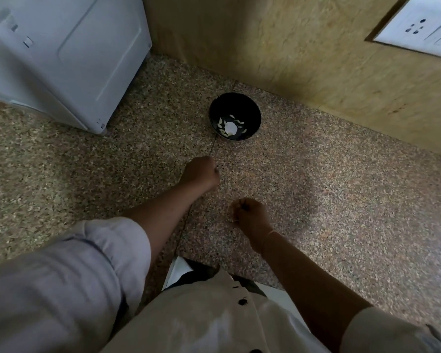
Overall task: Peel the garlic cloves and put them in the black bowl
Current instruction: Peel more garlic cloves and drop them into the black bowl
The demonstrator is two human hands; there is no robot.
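Head view, looking down at a speckled stone counter [316,187]. The black bowl [236,104] stands near the back wall panel [278,47], beyond both hands and apart from them; pale peeled garlic cloves [239,122] lie in its bottom around a rounder white piece that may be a part-peeled bulb, though the view is too small to settle this. The left hand [200,174] is the nearer to the bowl, knuckles up and fingers curled under into a fist; the right hand [250,212] lies closer to the body, likewise curled. Whether either fist encloses a clove or a scrap of skin cannot be told, since the fingers hide the palms. No loose garlic shows on the counter. Likely hazards: a small, slick clove carried in a closed fist can slip out over the bare stretch between hand and bowl, where the mottled stone would make it hard to find; dry skin clinging to the fingers can fall in with the peeled cloves; and a reaching hand that strikes the rim can tip the light bowl or push it against the wall. A white appliance [61,54] stands at far left, a wall socket [423,26] at upper right.
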